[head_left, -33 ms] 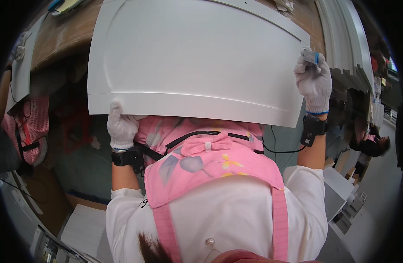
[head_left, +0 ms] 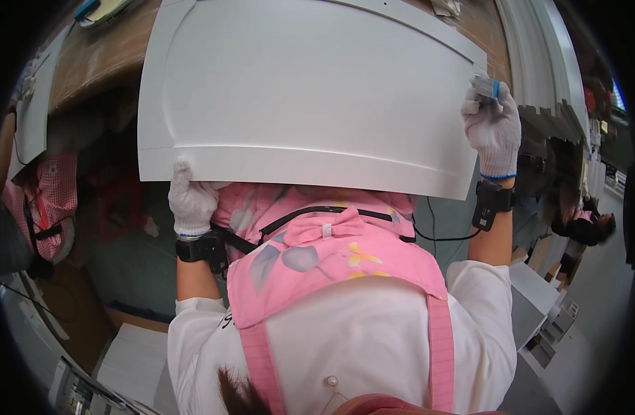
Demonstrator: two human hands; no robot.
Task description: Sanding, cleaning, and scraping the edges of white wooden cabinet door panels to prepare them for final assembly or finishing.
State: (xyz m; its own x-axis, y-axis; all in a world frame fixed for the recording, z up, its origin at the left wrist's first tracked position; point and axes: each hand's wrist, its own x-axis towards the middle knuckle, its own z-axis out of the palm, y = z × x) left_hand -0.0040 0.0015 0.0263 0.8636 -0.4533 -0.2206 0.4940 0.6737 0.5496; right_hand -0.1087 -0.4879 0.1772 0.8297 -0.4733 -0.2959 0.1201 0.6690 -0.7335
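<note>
A large white door-like panel [head_left: 317, 97] with a raised border lies in front of me, its near edge against my pink apron. My left hand [head_left: 193, 202], in a white knitted glove, grips that near edge at the left, thumb on top and fingers hidden underneath. Beside the panel's right edge is my gloved right hand [head_left: 492, 131]. Between its thumb and fingers it pinches a small flat grey piece with a blue end [head_left: 486, 87], whose kind I cannot make out. This piece is close to the panel's right border.
A brown-covered worktable [head_left: 99, 62] supports the panel. Long white strips [head_left: 538, 62] are stacked at the right. At the left, another person's pink checked apron [head_left: 57, 200] shows beside a white panel [head_left: 37, 111]. A black cable [head_left: 445, 239] runs to my right wrist band.
My right hand and the small grey piece have shifted very slightly left. My left hand keeps its place on the panel.
</note>
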